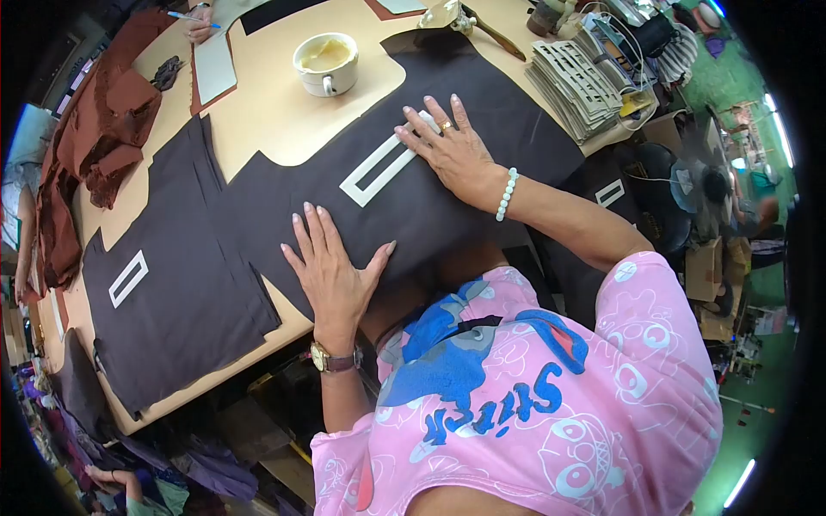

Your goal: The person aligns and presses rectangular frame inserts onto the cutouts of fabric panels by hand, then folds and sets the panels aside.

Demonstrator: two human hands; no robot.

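Head view: L hand point(331, 279), mid-frame just L of centre, lies palm down on dark cloth point(447, 206), fingers a bit apart, thumb wide, nothing gripped. It's near the lower end of the white frame strip point(366, 182), not touching it. R hand point(456, 150), upper centre, is also palm down, fingers spread, tips over the strip's upper end; part of that end is hidden. Strip lies flat on the cloth, slanting up to the R, w/ a long slot in it.

Lower L of frame: dark panel point(172, 318) w/ smaller white frame point(129, 279), on pale table point(275, 120). Upper centre: white mug point(326, 77) w/ pale paste. Top, R of mug: brush point(495, 36). Upper R: stack of slotted cards point(572, 90). Upper L: rust cloth point(95, 146); also another person's hand point(200, 24) w/ blue-white pen point(182, 16).
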